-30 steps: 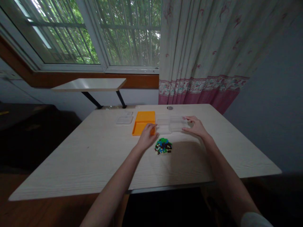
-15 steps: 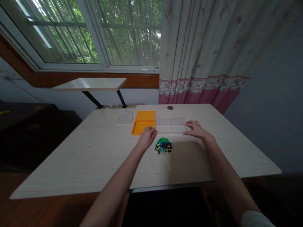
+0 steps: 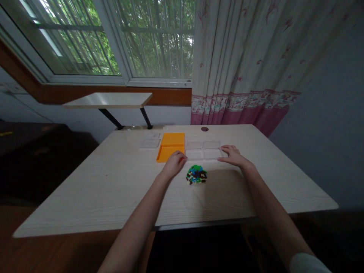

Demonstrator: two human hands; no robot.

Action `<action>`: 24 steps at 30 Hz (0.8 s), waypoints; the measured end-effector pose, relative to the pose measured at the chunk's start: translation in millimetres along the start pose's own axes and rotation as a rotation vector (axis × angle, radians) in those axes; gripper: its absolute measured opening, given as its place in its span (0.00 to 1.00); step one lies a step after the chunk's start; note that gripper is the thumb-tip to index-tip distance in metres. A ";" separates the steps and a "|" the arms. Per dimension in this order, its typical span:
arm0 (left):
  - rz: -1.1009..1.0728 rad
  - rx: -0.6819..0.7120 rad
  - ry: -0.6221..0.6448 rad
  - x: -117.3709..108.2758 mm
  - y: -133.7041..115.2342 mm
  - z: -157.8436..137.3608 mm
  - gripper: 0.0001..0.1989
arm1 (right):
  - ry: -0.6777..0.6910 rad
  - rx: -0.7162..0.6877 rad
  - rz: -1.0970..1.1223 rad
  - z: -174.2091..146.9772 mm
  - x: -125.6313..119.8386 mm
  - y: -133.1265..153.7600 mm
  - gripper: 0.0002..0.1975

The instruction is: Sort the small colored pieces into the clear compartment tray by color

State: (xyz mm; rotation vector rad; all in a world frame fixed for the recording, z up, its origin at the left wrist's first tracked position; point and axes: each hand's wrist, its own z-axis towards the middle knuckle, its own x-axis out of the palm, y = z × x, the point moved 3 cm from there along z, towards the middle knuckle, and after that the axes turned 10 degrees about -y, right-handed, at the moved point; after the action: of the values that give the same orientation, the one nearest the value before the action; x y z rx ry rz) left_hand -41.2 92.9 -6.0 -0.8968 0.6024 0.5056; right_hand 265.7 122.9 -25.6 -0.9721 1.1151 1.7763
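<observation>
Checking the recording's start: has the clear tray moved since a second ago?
Yes. The clear tray, then lifted, now lies flat on the table beside the orange tray, both hands touching.

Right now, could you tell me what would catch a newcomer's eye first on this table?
The bright orange tray stands out at the table's far middle, with the left hand at its near right corner. Just nearer lies a small heap of coloured bricks. The right hand rests flat at the right edge of a clear compartment tray.
</observation>
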 end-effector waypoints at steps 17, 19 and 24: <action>0.585 -0.993 -0.494 -105.0 110.5 36.3 0.32 | 0.012 0.022 0.047 0.4 -0.5 -3.5 0.26; 0.555 -1.034 -0.435 -103.6 122.0 36.0 0.32 | 0.012 0.019 0.068 0.4 -0.8 -2.9 0.25; 0.406 -1.051 -0.516 -104.5 135.4 26.8 0.34 | -0.032 0.080 0.167 2.0 1.2 -6.0 0.27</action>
State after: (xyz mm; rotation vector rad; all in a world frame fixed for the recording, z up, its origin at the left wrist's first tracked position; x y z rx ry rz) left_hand -195.7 170.9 0.8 -1.5550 -0.0145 1.4410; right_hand 270.3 126.7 -27.9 -0.8209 1.2678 1.8572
